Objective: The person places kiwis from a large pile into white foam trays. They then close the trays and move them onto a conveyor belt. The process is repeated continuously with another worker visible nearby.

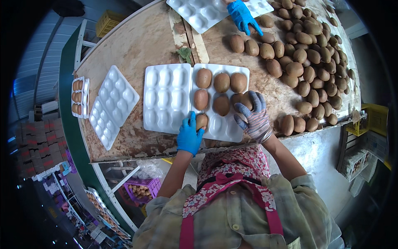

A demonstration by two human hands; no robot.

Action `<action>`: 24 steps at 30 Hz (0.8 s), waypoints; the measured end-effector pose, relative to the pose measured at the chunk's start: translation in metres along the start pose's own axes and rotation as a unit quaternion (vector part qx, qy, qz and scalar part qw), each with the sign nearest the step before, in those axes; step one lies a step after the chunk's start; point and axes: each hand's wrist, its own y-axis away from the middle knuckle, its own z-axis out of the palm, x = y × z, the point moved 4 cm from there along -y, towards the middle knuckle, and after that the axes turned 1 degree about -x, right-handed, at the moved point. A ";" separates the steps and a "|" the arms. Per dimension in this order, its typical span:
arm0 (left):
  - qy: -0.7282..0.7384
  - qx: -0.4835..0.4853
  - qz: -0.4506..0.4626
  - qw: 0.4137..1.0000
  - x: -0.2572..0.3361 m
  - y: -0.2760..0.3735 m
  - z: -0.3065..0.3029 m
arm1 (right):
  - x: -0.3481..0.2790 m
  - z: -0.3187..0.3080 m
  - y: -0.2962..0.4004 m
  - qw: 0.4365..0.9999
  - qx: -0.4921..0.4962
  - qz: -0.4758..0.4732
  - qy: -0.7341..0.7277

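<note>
My left hand (189, 135), in a blue glove, has its fingers around a kiwifruit (201, 121) at the near left cell of a white molded plastic tray (217, 123). My right hand (255, 119), in a striped knit glove, grips another kiwifruit (247, 100) at the tray's right edge. Next to it, one more kiwifruit (236, 99) is partly covered by those fingers. Several kiwifruit (221, 82) sit in the far and middle rows. Joined to the left side is a matching tray half (165, 98) with bare cells.
A large pile of kiwifruit (311, 56) covers the right of the worn wooden table (133, 53). Across the table, another person's blue-gloved hand (242, 17) touches fruit beside white trays (199, 14). Bare trays (113, 99) and a filled pack (77, 97) lie left; a green conveyor belt (73, 124) runs beyond.
</note>
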 end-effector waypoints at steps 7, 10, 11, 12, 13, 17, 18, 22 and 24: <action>0.072 0.076 0.213 0.971 0.058 0.000 0.004 | -0.056 0.035 0.061 0.987 -0.153 0.020 0.049; 0.017 0.135 0.245 0.960 0.090 -0.015 0.024 | -0.058 0.026 0.062 0.993 -0.070 0.093 -0.029; 0.006 0.166 0.248 0.955 0.095 -0.020 0.028 | -0.056 0.021 0.057 0.991 -0.038 0.123 -0.018; 0.005 0.189 0.262 0.946 0.097 -0.024 0.029 | -0.054 0.019 0.049 0.990 -0.035 0.138 -0.001; 0.040 0.203 0.268 0.941 0.095 -0.029 0.028 | -0.050 0.018 0.038 0.984 -0.038 0.172 0.018; 0.062 0.318 0.249 0.913 0.049 -0.027 -0.006 | -0.046 0.037 -0.015 0.986 -0.114 0.077 0.095; 0.083 0.348 0.244 0.901 0.030 -0.026 -0.018 | -0.042 0.045 -0.021 0.979 -0.158 0.087 0.099; -0.008 0.376 0.015 0.926 -0.086 -0.022 -0.051 | -0.034 0.062 -0.026 0.979 -0.131 0.107 0.111; -0.021 0.363 -0.094 0.927 -0.145 -0.028 -0.051 | -0.037 0.062 -0.025 0.988 -0.049 0.103 0.104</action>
